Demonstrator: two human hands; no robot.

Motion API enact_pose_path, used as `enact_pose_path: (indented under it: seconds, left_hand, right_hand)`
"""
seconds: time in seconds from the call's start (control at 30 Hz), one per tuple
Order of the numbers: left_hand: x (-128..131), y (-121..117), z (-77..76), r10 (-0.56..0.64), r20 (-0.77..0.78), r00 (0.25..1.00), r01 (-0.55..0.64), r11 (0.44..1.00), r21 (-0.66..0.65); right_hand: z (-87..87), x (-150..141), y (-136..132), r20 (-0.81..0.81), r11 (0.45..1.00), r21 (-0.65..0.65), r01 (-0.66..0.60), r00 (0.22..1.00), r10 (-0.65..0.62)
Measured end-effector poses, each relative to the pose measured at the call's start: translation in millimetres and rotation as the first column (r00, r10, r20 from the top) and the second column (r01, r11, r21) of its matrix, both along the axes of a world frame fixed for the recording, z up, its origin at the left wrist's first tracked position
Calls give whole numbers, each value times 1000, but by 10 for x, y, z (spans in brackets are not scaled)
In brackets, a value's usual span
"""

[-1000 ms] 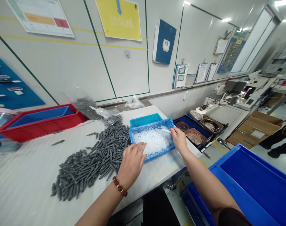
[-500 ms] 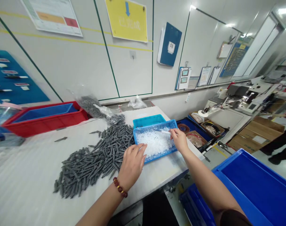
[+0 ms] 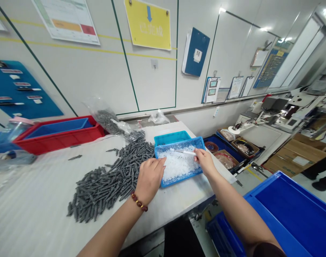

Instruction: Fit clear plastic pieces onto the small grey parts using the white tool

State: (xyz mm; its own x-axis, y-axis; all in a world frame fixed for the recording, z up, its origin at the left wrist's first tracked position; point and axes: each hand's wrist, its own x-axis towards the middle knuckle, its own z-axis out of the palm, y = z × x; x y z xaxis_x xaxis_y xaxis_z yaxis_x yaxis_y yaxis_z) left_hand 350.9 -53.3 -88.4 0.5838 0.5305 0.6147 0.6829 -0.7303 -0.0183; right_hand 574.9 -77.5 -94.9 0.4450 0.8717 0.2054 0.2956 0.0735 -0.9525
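Red plastic crate with blue lining (image 3: 45, 146) far left, loose grey plastic pegs (image 3: 104, 182) heaped on a white-covered workbench (image 3: 31, 210); both hands at the basket.

Left hand (image 3: 149, 180), fingers together and slightly curled, no pinch visible, sits at the near-left corner of a blue perforated plastic basket (image 3: 182, 179) filled with small white translucent pieces (image 3: 177, 166). Right hand (image 3: 204, 160) pinches a slim white stick (image 3: 184, 152) between fingertips, its far end over the pieces. Turquoise plastic tray (image 3: 172, 137) just behind the basket; large blue plastic crate (image 3: 294, 210) lower right.
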Motion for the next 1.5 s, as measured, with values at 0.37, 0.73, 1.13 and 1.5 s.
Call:
enact_pose_path:
  seconds: [0.37, 0.73, 1.13, 1.5]
  left_hand:
    - [144, 1, 96, -207, -267, 941, 233, 970, 66]
    - [-427, -770, -184, -79, -106, 991, 37, 935, -353]
    - [-1460, -197, -412, 472, -142, 870, -491, 800, -346]
    - [-1464, -579, -246, 176, 366, 914, 2, 899, -438]
  right_hand:
    - [253, -83, -497, 125, 981, -48, -188, 973, 193]
    - [31, -751, -572, -75, 791, -145, -595, 803, 591]
    - [187, -1281, -489, 293, 727, 6, -686, 697, 655]
    - [59, -1544, -448, 586, 717, -236, -656, 493, 644]
